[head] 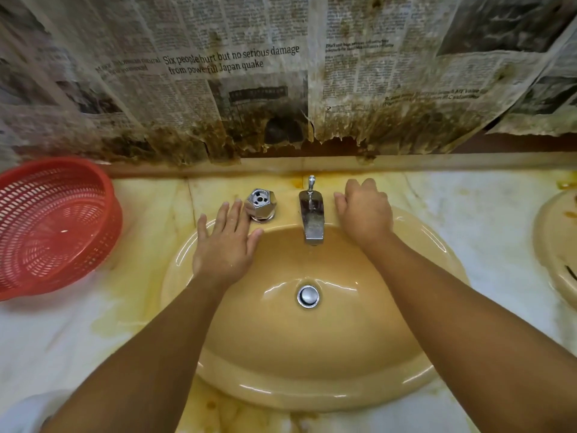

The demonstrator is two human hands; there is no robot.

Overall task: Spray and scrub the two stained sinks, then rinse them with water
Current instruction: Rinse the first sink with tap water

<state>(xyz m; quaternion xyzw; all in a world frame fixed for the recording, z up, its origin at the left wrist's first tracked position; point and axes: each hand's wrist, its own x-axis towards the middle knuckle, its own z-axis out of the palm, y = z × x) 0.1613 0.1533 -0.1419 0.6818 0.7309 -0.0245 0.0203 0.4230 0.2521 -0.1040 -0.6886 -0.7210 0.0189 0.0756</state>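
Observation:
A beige oval sink (312, 339) is set in a stained marble counter, with a chrome drain plug (308, 295) at its bottom. A chrome tap spout (311, 218) stands at the back rim. My left hand (226, 242) lies flat on the sink's back-left rim, fingers straight, just beside a chrome hexagonal tap knob (260, 204). My right hand (363, 210) is curled over the spot right of the spout and hides what it grips, apparently the other knob. A second beige sink (559, 245) shows at the right edge, with brown marks.
A red plastic basket (56, 226) sits tilted on the counter at the left. Stained, torn newspaper (281, 89) covers the wall behind. Yellow-brown stains spread over the counter (140, 307) around the sink.

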